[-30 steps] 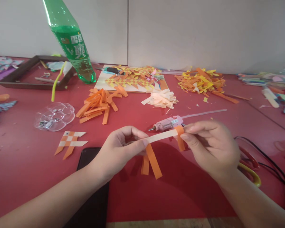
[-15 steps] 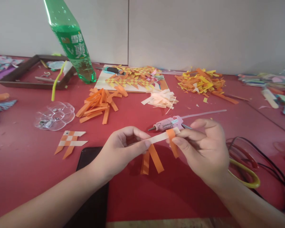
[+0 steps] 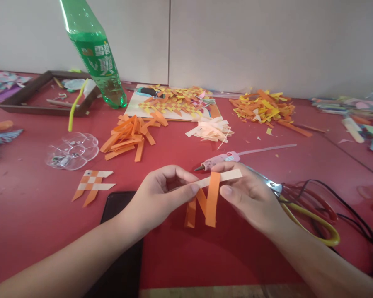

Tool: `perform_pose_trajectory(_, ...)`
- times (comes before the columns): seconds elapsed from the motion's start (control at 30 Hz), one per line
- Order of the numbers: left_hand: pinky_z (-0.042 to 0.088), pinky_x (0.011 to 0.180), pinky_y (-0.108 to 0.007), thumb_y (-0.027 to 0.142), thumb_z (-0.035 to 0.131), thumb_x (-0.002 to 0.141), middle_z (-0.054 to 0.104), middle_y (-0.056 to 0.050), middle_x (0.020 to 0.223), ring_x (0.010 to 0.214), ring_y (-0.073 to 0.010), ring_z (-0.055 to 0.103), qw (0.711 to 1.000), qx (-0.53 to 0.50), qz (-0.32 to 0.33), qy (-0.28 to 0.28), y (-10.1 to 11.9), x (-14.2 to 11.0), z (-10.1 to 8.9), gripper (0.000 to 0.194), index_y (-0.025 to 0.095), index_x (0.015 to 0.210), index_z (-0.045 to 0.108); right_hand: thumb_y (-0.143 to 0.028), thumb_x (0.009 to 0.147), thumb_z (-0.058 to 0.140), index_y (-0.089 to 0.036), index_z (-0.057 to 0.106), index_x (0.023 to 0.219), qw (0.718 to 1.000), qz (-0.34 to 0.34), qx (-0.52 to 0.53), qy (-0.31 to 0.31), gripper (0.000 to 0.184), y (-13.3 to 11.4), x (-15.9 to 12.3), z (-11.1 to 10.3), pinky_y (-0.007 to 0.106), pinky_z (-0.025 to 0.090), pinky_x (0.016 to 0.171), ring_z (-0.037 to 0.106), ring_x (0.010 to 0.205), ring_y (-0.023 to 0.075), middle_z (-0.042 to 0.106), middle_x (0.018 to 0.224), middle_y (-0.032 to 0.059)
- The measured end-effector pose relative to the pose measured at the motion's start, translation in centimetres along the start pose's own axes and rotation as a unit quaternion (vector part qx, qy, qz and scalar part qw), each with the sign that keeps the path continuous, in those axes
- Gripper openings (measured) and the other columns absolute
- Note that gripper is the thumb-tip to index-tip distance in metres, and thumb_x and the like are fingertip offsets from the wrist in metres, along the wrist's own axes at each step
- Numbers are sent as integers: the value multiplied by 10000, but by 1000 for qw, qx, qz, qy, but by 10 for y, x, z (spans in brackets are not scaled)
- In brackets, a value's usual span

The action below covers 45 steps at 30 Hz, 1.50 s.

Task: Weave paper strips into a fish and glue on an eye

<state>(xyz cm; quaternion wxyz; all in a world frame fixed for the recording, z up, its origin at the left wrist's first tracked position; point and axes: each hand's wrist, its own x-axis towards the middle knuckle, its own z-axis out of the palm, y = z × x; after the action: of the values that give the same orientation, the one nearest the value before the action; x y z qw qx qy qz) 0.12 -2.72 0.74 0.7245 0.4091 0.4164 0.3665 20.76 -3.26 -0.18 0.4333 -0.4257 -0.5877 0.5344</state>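
My left hand (image 3: pixel 166 190) is closed, with thumb and fingers pinching a cream paper strip (image 3: pixel 231 175) at its left part. Two orange paper strips (image 3: pixel 191 213) hang down from below that thumb. Another orange strip (image 3: pixel 212 203) is looped over the cream one and hangs nearly straight down. My right hand (image 3: pixel 248 186) is beside this loop, its thumb apart from the fingers. The right index fingertip is at the loop's top, and the other fingers are behind the cream strip, partly hidden.
Behind the hands lies a pink glue gun (image 3: pixel 220 160). Scissors (image 3: pixel 313 219) and a black cable (image 3: pixel 365 223) are at the right. A woven paper fish (image 3: pixel 91 181), a phone-like black slab (image 3: pixel 118 248) and a clear palette (image 3: pixel 81 151) lie left. Beyond stand paper piles (image 3: pixel 129 136) and a green bottle (image 3: pixel 95 58).
The orange loop has slid left along the cream strip, toward my left hand. My right hand has followed it leftward and its thumb has come away, uncovering more of the scissors.
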Motion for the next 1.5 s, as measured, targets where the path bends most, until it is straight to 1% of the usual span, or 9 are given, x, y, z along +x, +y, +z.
perform_pose_trajectory(0.17,518,737,-193,253,762,786,706,5,812,753,-84,640,1000,-8,5,-7,-1,0,1,139,159,802,661,-380,836,693,-267,674,976,998,6,28,-48,181,0,0,4,266,577,768,672,858,139,695,906,7)
perform_pose_trajectory(0.3,519,710,-195,248,763,782,691,7,782,726,-83,627,1000,13,4,3,-3,-1,0,139,155,794,660,-342,853,674,-270,719,911,999,26,-25,-7,103,-3,-2,7,244,566,718,669,797,132,709,855,-4)
perform_pose_trajectory(0.43,521,701,-192,249,764,780,688,12,765,724,-83,629,1000,13,10,5,-3,-1,0,137,159,795,662,-399,855,654,-252,736,862,994,44,-98,30,169,-4,-4,6,249,552,612,652,694,142,703,771,9)
perform_pose_trajectory(0.57,530,722,-200,248,756,791,695,10,771,726,-85,640,1000,4,15,-1,-1,1,1,133,158,804,658,-390,852,658,-243,731,870,990,47,-128,32,165,-6,-3,5,240,550,631,652,711,141,705,780,12)
perform_pose_trajectory(0.8,541,729,-225,266,762,784,685,16,772,708,-86,633,1000,-1,12,-2,-3,1,0,149,163,809,656,-440,861,644,-228,680,836,992,63,-106,37,216,-2,-5,3,241,507,621,588,693,129,622,736,4)
perform_pose_trajectory(0.93,529,712,-212,279,761,784,690,14,759,698,-85,629,1000,15,14,-1,-3,1,0,155,165,807,659,-441,908,583,-252,656,859,995,55,-85,27,209,4,-6,1,260,507,703,586,769,139,589,760,-3)
perform_pose_trajectory(1.17,528,719,-224,292,750,796,716,-2,787,731,-104,651,1000,19,15,0,-3,0,0,158,167,818,658,-409,891,622,-227,688,876,993,65,-93,19,194,-2,-4,4,230,544,650,652,705,129,683,754,13)
perform_pose_trajectory(1.33,529,731,-198,267,748,804,740,3,810,760,-97,678,1000,0,27,-14,-3,1,0,131,170,817,659,-329,890,635,-248,708,900,994,45,-93,24,109,-4,-4,5,184,560,643,665,664,100,686,707,-16)
perform_pose_trajectory(1.5,544,772,-222,256,747,804,749,-11,831,814,-124,701,999,3,38,-13,-3,2,1,133,160,819,656,-301,883,638,-268,717,943,996,23,-83,31,104,-4,-5,8,176,569,627,677,669,97,705,727,-23)
